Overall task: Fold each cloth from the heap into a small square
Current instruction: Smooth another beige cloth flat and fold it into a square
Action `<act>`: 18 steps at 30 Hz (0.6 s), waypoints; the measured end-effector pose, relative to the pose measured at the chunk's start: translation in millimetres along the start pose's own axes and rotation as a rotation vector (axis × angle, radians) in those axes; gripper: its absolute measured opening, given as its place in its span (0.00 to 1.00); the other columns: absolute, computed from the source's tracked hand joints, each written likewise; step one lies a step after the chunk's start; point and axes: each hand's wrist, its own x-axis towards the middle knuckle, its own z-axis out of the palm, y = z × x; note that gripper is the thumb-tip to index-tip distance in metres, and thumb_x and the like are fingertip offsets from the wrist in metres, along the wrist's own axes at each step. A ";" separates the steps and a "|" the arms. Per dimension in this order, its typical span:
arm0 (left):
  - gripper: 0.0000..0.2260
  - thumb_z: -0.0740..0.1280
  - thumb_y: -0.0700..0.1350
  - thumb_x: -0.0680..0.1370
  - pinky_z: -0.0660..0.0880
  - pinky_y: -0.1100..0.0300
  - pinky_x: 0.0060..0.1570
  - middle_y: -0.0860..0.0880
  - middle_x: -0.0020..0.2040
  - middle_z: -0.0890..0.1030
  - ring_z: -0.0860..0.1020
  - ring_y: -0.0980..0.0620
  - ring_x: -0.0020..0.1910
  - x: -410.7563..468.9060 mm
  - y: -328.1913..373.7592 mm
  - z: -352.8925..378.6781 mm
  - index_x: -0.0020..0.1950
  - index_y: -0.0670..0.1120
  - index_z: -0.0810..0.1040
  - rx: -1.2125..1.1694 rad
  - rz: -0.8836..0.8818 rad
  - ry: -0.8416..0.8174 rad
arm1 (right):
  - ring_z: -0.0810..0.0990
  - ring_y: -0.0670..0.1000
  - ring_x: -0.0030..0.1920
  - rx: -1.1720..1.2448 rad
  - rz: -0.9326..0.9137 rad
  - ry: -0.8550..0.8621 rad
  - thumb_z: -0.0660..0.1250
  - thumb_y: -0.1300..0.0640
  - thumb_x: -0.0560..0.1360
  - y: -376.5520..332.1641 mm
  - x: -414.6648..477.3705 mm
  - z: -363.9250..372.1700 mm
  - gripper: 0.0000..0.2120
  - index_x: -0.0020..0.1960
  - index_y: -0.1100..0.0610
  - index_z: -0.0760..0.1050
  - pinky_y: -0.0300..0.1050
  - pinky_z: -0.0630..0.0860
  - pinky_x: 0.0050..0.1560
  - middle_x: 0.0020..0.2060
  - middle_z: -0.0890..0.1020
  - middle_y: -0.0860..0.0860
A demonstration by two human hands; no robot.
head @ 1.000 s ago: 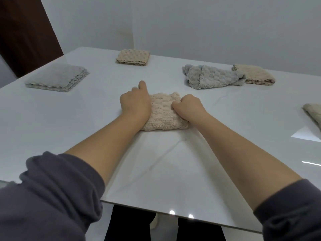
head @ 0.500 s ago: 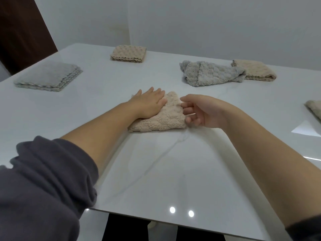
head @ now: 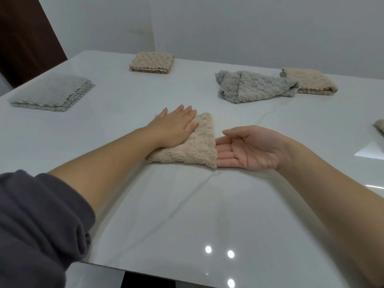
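A folded beige cloth (head: 195, 146) lies on the white table (head: 187, 204) in front of me. My left hand (head: 176, 127) rests flat on its left part, fingers together, pressing it down. My right hand (head: 249, 147) lies palm up on the table at the cloth's right edge, with its fingertips slid under that edge. A crumpled grey cloth (head: 253, 86) lies unfolded further back on the right.
Folded cloths sit around the table: a grey one (head: 52, 93) at the left, a beige one (head: 152, 63) at the back, a beige one (head: 309, 81) behind the crumpled grey cloth, and one at the right edge (head: 380, 126). A dark door stands at the left.
Both hands were fists on the cloth. The left hand has flattened on it; the right hand has come off, turned palm up and slid its fingertips under the right edge.
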 end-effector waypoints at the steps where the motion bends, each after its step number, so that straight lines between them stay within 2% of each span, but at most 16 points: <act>1: 0.25 0.41 0.55 0.84 0.41 0.48 0.76 0.53 0.80 0.45 0.43 0.55 0.78 0.5 -0.8 0.9 0.80 0.50 0.46 0.004 0.001 0.006 | 0.79 0.63 0.57 0.011 0.011 0.008 0.79 0.64 0.61 1.4 -2.0 -3.8 0.28 0.58 0.70 0.75 0.59 0.76 0.61 0.56 0.78 0.67; 2: 0.25 0.41 0.56 0.84 0.41 0.48 0.76 0.53 0.80 0.45 0.42 0.55 0.78 1.6 -1.5 1.5 0.80 0.50 0.46 0.009 0.002 0.013 | 0.82 0.63 0.53 0.020 0.019 0.014 0.79 0.65 0.59 2.1 -4.6 -5.5 0.25 0.54 0.70 0.77 0.60 0.78 0.56 0.51 0.80 0.67; 4: 0.25 0.41 0.56 0.84 0.41 0.48 0.76 0.53 0.80 0.45 0.43 0.55 0.78 2.3 -1.7 2.8 0.80 0.50 0.46 0.027 0.002 0.019 | 0.85 0.61 0.46 -0.028 0.010 0.096 0.73 0.63 0.67 1.0 -11.3 -6.0 0.15 0.50 0.70 0.78 0.57 0.81 0.51 0.44 0.82 0.65; 6: 0.26 0.42 0.56 0.83 0.40 0.48 0.76 0.52 0.80 0.47 0.44 0.54 0.78 1.2 -1.8 4.4 0.80 0.49 0.47 0.008 0.004 0.030 | 0.85 0.59 0.45 -0.200 -0.020 0.237 0.61 0.59 0.77 -5.6 -17.2 -1.8 0.13 0.54 0.68 0.77 0.52 0.82 0.49 0.45 0.83 0.63; 8: 0.26 0.45 0.56 0.83 0.41 0.48 0.76 0.49 0.80 0.53 0.47 0.53 0.78 -1.6 -1.4 3.2 0.79 0.47 0.50 -0.082 0.018 0.118 | 0.83 0.56 0.44 -0.480 -0.168 0.449 0.58 0.58 0.81 -11.8 -14.3 5.3 0.12 0.56 0.63 0.76 0.48 0.80 0.47 0.47 0.84 0.60; 10: 0.23 0.52 0.52 0.83 0.48 0.50 0.76 0.46 0.77 0.62 0.55 0.50 0.77 -8.2 -1.4 -3.3 0.77 0.44 0.59 -0.219 0.004 0.328 | 0.80 0.52 0.53 -0.881 -0.402 0.685 0.59 0.58 0.80 -15.5 -2.6 15.7 0.12 0.59 0.58 0.78 0.46 0.75 0.55 0.54 0.82 0.55; 11: 0.21 0.55 0.49 0.83 0.54 0.53 0.74 0.46 0.74 0.66 0.62 0.50 0.74 -14.3 -1.8 -9.1 0.74 0.43 0.64 -0.292 -0.030 0.448 | 0.77 0.50 0.60 -1.082 -0.495 0.735 0.58 0.58 0.80 -17.7 4.9 23.3 0.14 0.63 0.57 0.76 0.44 0.70 0.61 0.60 0.80 0.53; 13: 0.15 0.59 0.44 0.80 0.66 0.60 0.62 0.49 0.65 0.74 0.74 0.51 0.61 -30.4 -5.5 -21.5 0.67 0.45 0.74 -0.422 -0.138 0.601 | 0.66 0.50 0.71 -1.370 -0.532 0.674 0.54 0.56 0.82 -22.9 22.0 41.5 0.20 0.72 0.59 0.68 0.41 0.59 0.68 0.71 0.71 0.53; 14: 0.13 0.60 0.42 0.79 0.69 0.61 0.55 0.51 0.61 0.76 0.76 0.52 0.54 -39.5 -8.9 -26.5 0.63 0.47 0.76 -0.484 -0.209 0.610 | 0.62 0.52 0.74 -1.462 -0.493 0.608 0.52 0.55 0.83 -25.3 33.1 48.9 0.22 0.74 0.60 0.63 0.43 0.56 0.70 0.74 0.66 0.55; 16: 0.11 0.61 0.41 0.78 0.71 0.60 0.44 0.52 0.56 0.79 0.79 0.52 0.44 -57.9 -17.3 -33.3 0.57 0.49 0.78 -0.648 -0.340 0.532 | 0.52 0.56 0.77 -1.632 -0.390 0.492 0.48 0.50 0.84 -26.7 57.7 59.0 0.25 0.77 0.62 0.54 0.51 0.48 0.74 0.77 0.56 0.58; 18: 0.08 0.62 0.40 0.78 0.71 0.60 0.32 0.49 0.53 0.81 0.80 0.52 0.32 -76.9 -24.4 -34.4 0.54 0.47 0.78 -0.887 -0.441 0.394 | 0.43 0.54 0.78 -1.776 -0.319 0.441 0.45 0.44 0.83 -22.1 78.5 57.9 0.30 0.79 0.61 0.46 0.55 0.42 0.76 0.79 0.47 0.55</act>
